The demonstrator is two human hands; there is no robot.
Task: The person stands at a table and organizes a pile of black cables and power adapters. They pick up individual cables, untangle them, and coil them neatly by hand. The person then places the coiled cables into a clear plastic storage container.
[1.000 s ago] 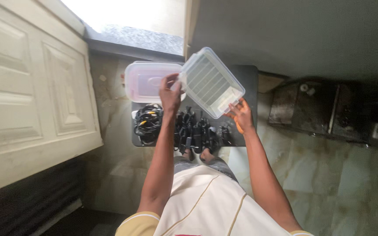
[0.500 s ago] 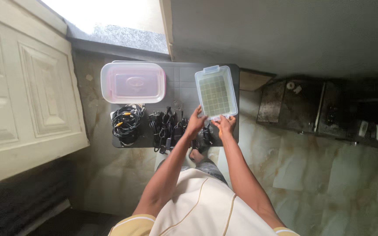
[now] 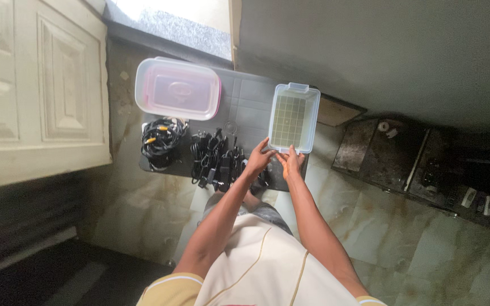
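- Clear plastic, rectangular, with a blue clip at its far end, the open storage box [image 3: 292,118] sits on the right part of the dark grey low table [image 3: 244,99].
- The left hand [image 3: 258,158] touches the box's near left corner, fingers spread slightly apart along the rim.
- The right hand [image 3: 291,163] meets the near right edge, fingers together and bent on the rim; whether they clamp it I cannot tell.
- The box lies just beyond both sets of fingertips, away from the person's body.
- A pile of black adapters and cords [image 3: 218,161] lies just left of the left hand.
- A coil of black cable with yellow plugs [image 3: 160,140] lies further left.
- A lidded clear container with pink-tinted rim [image 3: 177,89] rests at the table's far left.
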